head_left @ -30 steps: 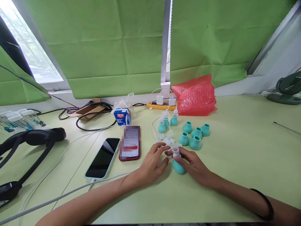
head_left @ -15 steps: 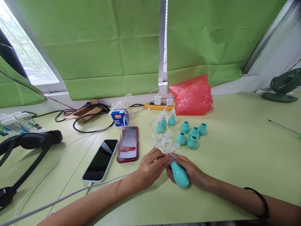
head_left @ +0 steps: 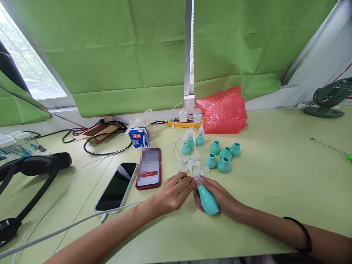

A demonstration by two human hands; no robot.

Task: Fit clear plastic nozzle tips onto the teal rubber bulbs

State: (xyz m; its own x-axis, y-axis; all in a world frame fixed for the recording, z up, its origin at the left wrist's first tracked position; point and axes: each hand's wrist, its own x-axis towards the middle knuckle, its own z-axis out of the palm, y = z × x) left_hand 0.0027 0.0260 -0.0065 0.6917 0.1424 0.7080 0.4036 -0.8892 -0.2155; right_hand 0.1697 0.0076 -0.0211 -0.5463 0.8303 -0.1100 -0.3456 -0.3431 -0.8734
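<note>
My right hand is wrapped round a teal rubber bulb that lies tilted toward me on the pale green table. My left hand pinches a small clear plastic tip at the bulb's neck. Just beyond my fingers lies a heap of loose clear tips. Several open teal bulbs stand behind it, and three bulbs with tips fitted stand further back.
Left of my hands lie a red-cased phone and a black-screened phone on a white cable. A milk carton, power strip, red bubble wrap, black headset and a fan ring the table.
The bulb went from upright under my fingers to lying tilted in my right hand, drawn nearer to me. My left hand closed onto the clear tip at its neck.
</note>
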